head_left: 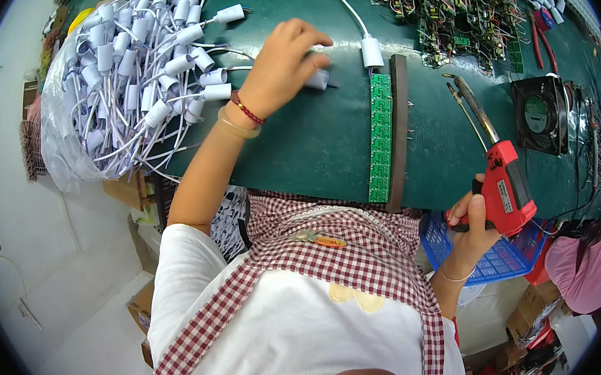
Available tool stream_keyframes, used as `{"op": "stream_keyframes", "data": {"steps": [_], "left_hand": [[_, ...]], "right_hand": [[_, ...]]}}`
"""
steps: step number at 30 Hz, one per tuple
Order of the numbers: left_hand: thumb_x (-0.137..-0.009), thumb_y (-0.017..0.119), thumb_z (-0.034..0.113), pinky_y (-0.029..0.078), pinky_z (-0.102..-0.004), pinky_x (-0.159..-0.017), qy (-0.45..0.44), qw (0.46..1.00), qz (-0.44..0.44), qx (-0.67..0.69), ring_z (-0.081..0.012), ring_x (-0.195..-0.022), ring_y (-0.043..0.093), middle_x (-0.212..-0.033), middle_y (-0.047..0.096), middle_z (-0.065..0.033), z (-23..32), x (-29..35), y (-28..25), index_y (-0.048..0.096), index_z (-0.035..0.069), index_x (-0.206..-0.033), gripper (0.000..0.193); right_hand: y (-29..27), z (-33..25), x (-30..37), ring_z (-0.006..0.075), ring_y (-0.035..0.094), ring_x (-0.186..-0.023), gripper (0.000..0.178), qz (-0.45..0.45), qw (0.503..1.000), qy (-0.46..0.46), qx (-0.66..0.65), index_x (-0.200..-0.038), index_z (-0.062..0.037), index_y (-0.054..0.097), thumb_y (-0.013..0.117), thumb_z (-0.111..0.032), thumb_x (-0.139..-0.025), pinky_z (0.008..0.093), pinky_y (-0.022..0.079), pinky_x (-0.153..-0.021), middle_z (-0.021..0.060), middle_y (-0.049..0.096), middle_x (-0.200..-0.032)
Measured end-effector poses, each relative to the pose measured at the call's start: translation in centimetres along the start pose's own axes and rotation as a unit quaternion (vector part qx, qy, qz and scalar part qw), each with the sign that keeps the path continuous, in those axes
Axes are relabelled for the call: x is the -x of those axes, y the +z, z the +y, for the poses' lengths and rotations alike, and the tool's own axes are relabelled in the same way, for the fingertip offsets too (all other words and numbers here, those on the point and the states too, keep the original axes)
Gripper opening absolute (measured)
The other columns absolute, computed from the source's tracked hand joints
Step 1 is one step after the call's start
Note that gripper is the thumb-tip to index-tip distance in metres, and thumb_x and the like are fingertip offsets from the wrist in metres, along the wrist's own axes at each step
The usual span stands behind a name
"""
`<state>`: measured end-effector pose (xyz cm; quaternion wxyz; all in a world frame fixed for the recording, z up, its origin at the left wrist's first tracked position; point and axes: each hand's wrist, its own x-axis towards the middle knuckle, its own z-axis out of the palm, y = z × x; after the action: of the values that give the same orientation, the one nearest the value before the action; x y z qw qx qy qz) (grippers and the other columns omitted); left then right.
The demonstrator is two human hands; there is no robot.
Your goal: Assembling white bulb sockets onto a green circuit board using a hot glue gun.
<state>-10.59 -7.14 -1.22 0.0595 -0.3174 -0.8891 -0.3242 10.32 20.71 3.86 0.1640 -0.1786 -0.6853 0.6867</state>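
My right hand is closed round the handle of a red and black soldering gun, whose metal tip points up and to the left. Over the table, my left hand is bent, with a gap between thumb and forefinger and nothing visible there. Just beside its thumb is a blurred white cylindrical lamp holder, partly hidden by the hand. Between my hands, a long green circuit board strip lies along a brown bar. At the strip's far end sits another white lamp holder with a white wire.
A heap of white wired lamp holders spills from a clear plastic bag at left. Populated circuit boards lie at the back. Red-handled pliers and a black fan stand at right. A blue basket is below the table edge.
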Motion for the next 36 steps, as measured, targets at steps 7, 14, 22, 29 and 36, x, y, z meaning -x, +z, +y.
{"op": "stream_keyframes", "data": {"steps": [7, 14, 22, 29, 36], "left_hand": [[-0.086, 0.059, 0.015, 0.041, -0.0372, -0.088, 0.002, 0.981, -0.159, 0.108, -0.0299, -0.098, 0.050, -0.103, 0.055, -0.0114, -0.1, 1.4, -0.5, 0.060, 0.004, -0.106, 0.023], [-0.085, 0.062, 0.018, 0.044, -0.0345, -0.084, 0.049, 0.986, -0.160, 0.018, -0.0290, -0.094, 0.055, -0.101, 0.058, -0.0113, 0.8, 2.4, -0.5, 0.057, 0.005, -0.104, 0.024], [-0.078, 0.061, 0.019, 0.047, -0.0310, -0.057, -0.148, 0.973, -0.088, 0.153, -0.0224, -0.058, 0.061, -0.065, 0.060, -0.0116, 4.2, -0.3, 3.1, 0.061, 0.002, -0.082, 0.018], [-0.076, 0.062, 0.016, 0.049, -0.0360, -0.059, -0.097, 0.991, -0.030, 0.083, -0.0319, -0.064, 0.061, -0.075, 0.063, -0.0139, 4.5, -0.1, 5.2, 0.063, 0.003, -0.081, 0.014], [-0.077, 0.061, 0.011, 0.048, -0.0391, -0.059, -0.068, 0.994, -0.058, 0.055, -0.0338, -0.065, 0.060, -0.078, 0.059, -0.0117, 5.5, 0.2, 4.8, 0.062, 0.005, -0.083, 0.009]], "right_hand": [[-0.4, 0.2, 0.5, 0.0101, 0.043, -0.042, 0.031, 0.011, 1.000, 0.005, 0.001, -0.116, 0.0098, 0.048, 0.053, -0.007, -0.090, 0.0233, 0.038, -0.042, 0.0062, 0.050, -0.056], [0.5, -0.3, 0.0, 0.0103, 0.044, -0.042, 0.032, 0.017, 0.999, 0.036, -0.013, -0.114, 0.0136, 0.047, 0.053, 0.000, -0.086, 0.0227, 0.038, -0.045, 0.0059, 0.050, -0.054], [0.5, 0.4, 0.5, 0.0109, 0.044, -0.042, 0.032, -0.025, 1.000, 0.011, 0.013, -0.116, 0.0100, 0.049, 0.054, -0.009, -0.090, 0.0229, 0.038, -0.042, 0.0065, 0.051, -0.056], [0.0, 0.7, 1.4, 0.0116, 0.045, -0.042, 0.033, -0.021, 0.997, 0.075, 0.030, -0.115, 0.0109, 0.050, 0.055, -0.007, -0.088, 0.0237, 0.039, -0.043, 0.0066, 0.051, -0.054], [0.4, 1.2, 1.2, 0.0115, 0.045, -0.043, 0.034, -0.039, 0.994, 0.093, 0.049, -0.115, 0.0115, 0.050, 0.056, -0.006, -0.086, 0.0238, 0.038, -0.044, 0.0065, 0.051, -0.054]]}}
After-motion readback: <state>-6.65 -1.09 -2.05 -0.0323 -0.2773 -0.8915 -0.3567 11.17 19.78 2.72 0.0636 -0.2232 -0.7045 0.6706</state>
